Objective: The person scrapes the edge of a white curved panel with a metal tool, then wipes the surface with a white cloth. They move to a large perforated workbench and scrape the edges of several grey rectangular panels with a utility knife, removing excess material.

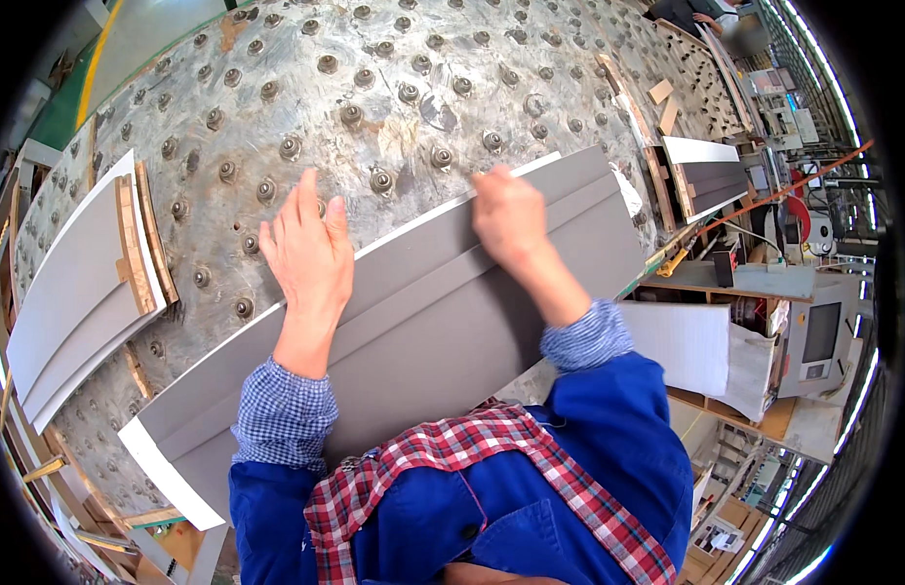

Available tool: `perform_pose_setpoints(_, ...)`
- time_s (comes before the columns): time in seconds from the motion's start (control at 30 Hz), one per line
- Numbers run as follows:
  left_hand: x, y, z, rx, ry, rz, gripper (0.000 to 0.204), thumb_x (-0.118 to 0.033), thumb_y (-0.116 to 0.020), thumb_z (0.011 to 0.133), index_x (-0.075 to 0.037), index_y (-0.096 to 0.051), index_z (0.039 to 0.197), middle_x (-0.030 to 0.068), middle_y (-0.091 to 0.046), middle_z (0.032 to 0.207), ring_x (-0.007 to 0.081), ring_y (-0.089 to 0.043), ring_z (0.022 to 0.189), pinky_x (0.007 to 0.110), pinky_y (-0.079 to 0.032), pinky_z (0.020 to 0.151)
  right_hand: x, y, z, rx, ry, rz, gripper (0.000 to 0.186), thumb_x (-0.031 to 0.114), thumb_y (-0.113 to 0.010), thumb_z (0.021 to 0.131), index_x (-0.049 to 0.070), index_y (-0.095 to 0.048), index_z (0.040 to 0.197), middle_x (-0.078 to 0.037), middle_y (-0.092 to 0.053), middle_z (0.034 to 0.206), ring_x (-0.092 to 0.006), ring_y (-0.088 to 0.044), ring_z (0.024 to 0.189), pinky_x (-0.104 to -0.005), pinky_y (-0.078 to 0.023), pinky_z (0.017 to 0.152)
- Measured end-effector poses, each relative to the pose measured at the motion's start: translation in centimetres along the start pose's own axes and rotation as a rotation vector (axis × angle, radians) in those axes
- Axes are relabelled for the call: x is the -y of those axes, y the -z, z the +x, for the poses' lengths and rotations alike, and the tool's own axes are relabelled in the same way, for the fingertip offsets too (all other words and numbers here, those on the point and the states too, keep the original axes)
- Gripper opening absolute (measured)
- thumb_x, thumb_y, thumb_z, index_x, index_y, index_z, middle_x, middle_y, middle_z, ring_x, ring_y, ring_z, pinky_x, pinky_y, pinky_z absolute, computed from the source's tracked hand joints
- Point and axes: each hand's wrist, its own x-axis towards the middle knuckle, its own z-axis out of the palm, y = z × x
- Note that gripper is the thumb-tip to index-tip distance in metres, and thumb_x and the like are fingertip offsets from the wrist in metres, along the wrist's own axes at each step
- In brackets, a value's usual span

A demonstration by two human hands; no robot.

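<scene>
A long grey panel (423, 327) with white edges and a stepped line along its length lies slantwise in front of me. My left hand (311, 249) is over its far edge, fingers stretched out and apart, holding nothing. Farther right along that same edge is my right hand (512, 216), its fingers curled in and slightly blurred. Whatever the right fingers may hold is hidden. Beneath the panel is a worn metal table (306, 107) studded with ball rollers.
At the left, grey-white panels (77, 292) are stacked with wooden strips (133, 239). Another grey panel (711, 183) lies at the right by a wooden rail (657, 180). A boxy monitor (820, 331) stands at the far right. A person (701, 15) is at the upper right.
</scene>
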Motion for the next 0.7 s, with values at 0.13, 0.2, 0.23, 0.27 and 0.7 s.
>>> perform_pose_setpoints(0.13,0.3,-0.1,0.4,-0.204,-0.077,-0.061,0.046,-0.032,-0.039,0.096,-0.005,-0.04,0.133,0.0133,-0.048,0.129,0.0301,-0.043,0.121,0.053,-0.023,0.103,9.2,-2.5,-1.9,0.151,0.088,0.27,0.011,0.007,-0.056,0.069,0.005,-0.059,0.079,-0.011,-0.057,0.083,-0.0299,-0.06,0.077,-0.0409,-0.051,0.063)
perform_pose_setpoints(0.2,0.1,0.2,0.6,-0.263,-0.107,-0.112,0.046,-0.031,-0.041,0.095,-0.004,-0.04,0.133,0.0132,-0.047,0.13,0.0304,-0.041,0.123,0.053,-0.021,0.104,12.2,-3.1,-2.6,0.217,0.145,0.354,0.013,0.007,-0.058,0.067,0.004,-0.058,0.079,-0.012,-0.058,0.085,-0.0295,-0.061,0.079,-0.0403,-0.052,0.063)
perform_pose_setpoints(0.23,0.1,0.6,0.6,-0.289,-0.121,-0.129,0.046,-0.03,-0.041,0.095,-0.003,-0.04,0.132,0.0136,-0.047,0.129,0.0308,-0.041,0.123,0.053,-0.022,0.104,13.2,-2.9,-2.8,0.224,0.172,0.422,0.012,0.007,-0.058,0.066,0.004,-0.058,0.078,-0.012,-0.057,0.084,-0.0291,-0.061,0.079,-0.0402,-0.052,0.063)
perform_pose_setpoints(0.27,0.1,0.9,0.6,-0.312,-0.142,-0.157,0.046,-0.029,-0.041,0.095,-0.002,-0.04,0.132,0.014,-0.047,0.129,0.0312,-0.04,0.124,0.053,-0.022,0.104,13.2,-3.0,-2.7,0.176,0.186,0.481,0.009,0.008,-0.059,0.068,0.004,-0.058,0.076,-0.012,-0.056,0.082,-0.0295,-0.061,0.077,-0.0414,-0.052,0.062)
perform_pose_setpoints(0.7,0.3,0.5,-0.8,0.321,-0.173,0.033,0.066,-0.043,-0.058,0.085,-0.005,-0.039,0.135,0.0198,-0.044,0.13,0.0356,-0.039,0.122,0.048,-0.025,0.103,-13.1,2.5,3.0,-0.051,-0.174,-0.025,0.012,0.014,-0.056,0.079,0.007,-0.063,0.072,-0.013,-0.059,0.08,-0.0351,-0.06,0.073,-0.0436,-0.049,0.067)
